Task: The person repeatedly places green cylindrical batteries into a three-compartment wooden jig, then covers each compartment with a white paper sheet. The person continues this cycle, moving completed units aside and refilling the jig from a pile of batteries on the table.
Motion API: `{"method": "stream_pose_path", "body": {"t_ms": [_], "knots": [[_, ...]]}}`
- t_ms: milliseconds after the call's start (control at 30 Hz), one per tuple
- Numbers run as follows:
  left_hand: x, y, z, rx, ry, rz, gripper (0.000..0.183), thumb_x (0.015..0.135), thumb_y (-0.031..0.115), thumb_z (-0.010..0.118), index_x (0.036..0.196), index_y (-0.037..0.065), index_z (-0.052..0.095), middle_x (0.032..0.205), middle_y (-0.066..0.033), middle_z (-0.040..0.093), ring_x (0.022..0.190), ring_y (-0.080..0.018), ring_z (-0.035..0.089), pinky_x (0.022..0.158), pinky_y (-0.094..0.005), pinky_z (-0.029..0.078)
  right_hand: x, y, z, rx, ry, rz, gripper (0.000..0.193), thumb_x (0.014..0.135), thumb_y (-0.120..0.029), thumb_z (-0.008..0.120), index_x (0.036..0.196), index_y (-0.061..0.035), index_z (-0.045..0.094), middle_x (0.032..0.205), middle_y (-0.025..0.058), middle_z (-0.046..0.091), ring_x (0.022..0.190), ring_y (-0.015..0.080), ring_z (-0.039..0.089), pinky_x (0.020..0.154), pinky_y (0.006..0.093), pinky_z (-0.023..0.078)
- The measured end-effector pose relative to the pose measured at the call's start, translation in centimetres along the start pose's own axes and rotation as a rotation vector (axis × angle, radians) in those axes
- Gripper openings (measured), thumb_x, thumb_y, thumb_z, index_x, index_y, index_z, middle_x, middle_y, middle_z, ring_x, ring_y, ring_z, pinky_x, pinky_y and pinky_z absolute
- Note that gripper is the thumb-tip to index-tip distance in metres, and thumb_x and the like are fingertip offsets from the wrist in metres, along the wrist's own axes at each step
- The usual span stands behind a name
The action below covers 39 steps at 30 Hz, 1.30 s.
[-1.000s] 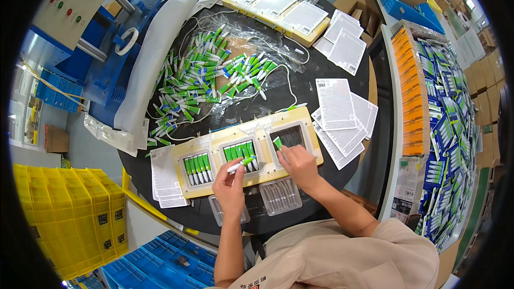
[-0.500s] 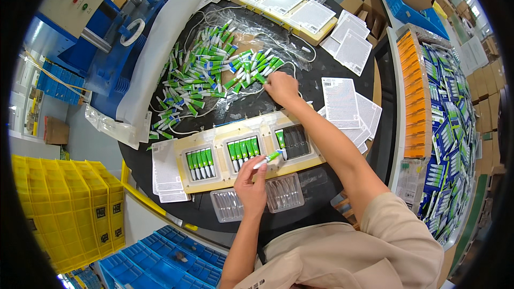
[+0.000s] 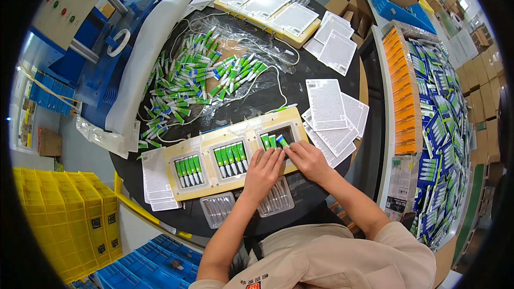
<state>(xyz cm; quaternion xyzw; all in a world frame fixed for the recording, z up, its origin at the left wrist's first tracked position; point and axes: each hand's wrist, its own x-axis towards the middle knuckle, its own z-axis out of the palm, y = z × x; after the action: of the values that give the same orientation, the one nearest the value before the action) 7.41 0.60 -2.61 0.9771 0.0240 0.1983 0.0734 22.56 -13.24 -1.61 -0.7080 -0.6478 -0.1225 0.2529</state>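
Note:
Both hands meet at the right compartment of a pale yellow fixture (image 3: 188, 191) on the round black table. My left hand (image 3: 261, 174) is closed, its fingertips over the lower ends of small green-and-white tubes there. My right hand (image 3: 309, 161) is closed at the end of a tilted tube (image 3: 282, 140) with a blue band. Two other green tubes (image 3: 265, 140) lie left of it; their lower parts are hidden by my fingers. The middle (image 3: 231, 158) and left rows of tubes (image 3: 189, 170) rest in clear blister trays, several in each.
A heap of loose tubes (image 3: 184, 72) lies beyond the fixture. Clear blister trays (image 3: 217, 211) sit at the near edge. Printed cards (image 3: 326, 104) are stacked at right, more cards (image 3: 159, 174) at left. A second fixture (image 3: 300, 40) stands at the back. Packed blister cards (image 3: 433, 144) fill a right-hand bin.
My right hand has come back from the tube heap to the right compartment. My left hand has moved up to it, and more tubes now lie there. The whole view has shifted slightly.

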Motion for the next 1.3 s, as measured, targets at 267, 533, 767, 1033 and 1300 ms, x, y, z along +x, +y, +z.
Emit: {"method": "stream_pose_path", "body": {"t_ms": [267, 533, 767, 1033, 1300], "knots": [[-0.4, -0.2, 0.2, -0.124, -0.048, -0.079, 0.039, 0.092, 0.013, 0.061, 0.128, -0.001, 0.064, 0.137, -0.0100, 0.063, 0.135, -0.0242, 0.054, 0.120, -0.0529, 0.032, 1.3, -0.3, 0.8, 0.052, -0.078, 0.070, 0.030, 0.079, -0.008, 0.065, 0.106, 0.0042, 0.067, 0.103, 0.0110, 0.064, 0.093, 0.0249, 0.063, 0.077, 0.0338, 0.053], [-1.3, -0.6, 0.8, -0.155, -0.018, -0.063, 0.038, 0.090, 0.009, 0.068, 0.127, 0.000, 0.063, 0.137, -0.0126, 0.062, 0.136, -0.0278, 0.053, 0.117, -0.0509, 0.037, 2.5, 1.6, 0.3, 0.019, -0.230, -0.184, 0.021, 0.081, -0.014, 0.064, 0.098, -0.0022, 0.069, 0.108, 0.0061, 0.064, 0.098, 0.0201, 0.061, 0.077, 0.0316, 0.050], [-1.3, -0.6, 0.9, -0.177, -0.003, -0.068, 0.039, 0.091, 0.009, 0.068, 0.129, 0.001, 0.062, 0.139, -0.0135, 0.061, 0.137, -0.0289, 0.053, 0.116, -0.0498, 0.038, 4.7, 4.8, -1.0, -0.034, -0.282, -0.564, 0.013, 0.082, -0.018, 0.063, 0.087, -0.0065, 0.066, 0.100, 0.0029, 0.063, 0.091, 0.0181, 0.061, 0.072, 0.0291, 0.053], [-1.4, -0.6, 1.1, -0.186, 0.000, -0.070, 0.041, 0.090, 0.008, 0.067, 0.130, 0.002, 0.061, 0.142, -0.0135, 0.059, 0.137, -0.0292, 0.052, 0.116, -0.0504, 0.038, 0.4, -0.5, 1.3, 0.188, 0.234, 0.175, 0.024, 0.079, -0.007, 0.077, 0.102, -0.0012, 0.071, 0.094, 0.0097, 0.068, 0.078, 0.0260, 0.068, 0.066, 0.0347, 0.057], [0.4, -3.7, -1.7, -0.197, 0.139, -0.173, 0.037, 0.091, 0.007, 0.066, 0.127, -0.001, 0.061, 0.130, -0.0147, 0.063, 0.124, -0.0306, 0.059, 0.103, -0.0488, 0.047, 5.0, -0.9, 1.9, 0.034, 0.265, 0.437, 0.013, 0.081, -0.011, 0.074, 0.093, -0.0056, 0.073, 0.084, 0.0063, 0.064, 0.080, 0.0285, 0.062, 0.069, 0.0420, 0.049]]}}
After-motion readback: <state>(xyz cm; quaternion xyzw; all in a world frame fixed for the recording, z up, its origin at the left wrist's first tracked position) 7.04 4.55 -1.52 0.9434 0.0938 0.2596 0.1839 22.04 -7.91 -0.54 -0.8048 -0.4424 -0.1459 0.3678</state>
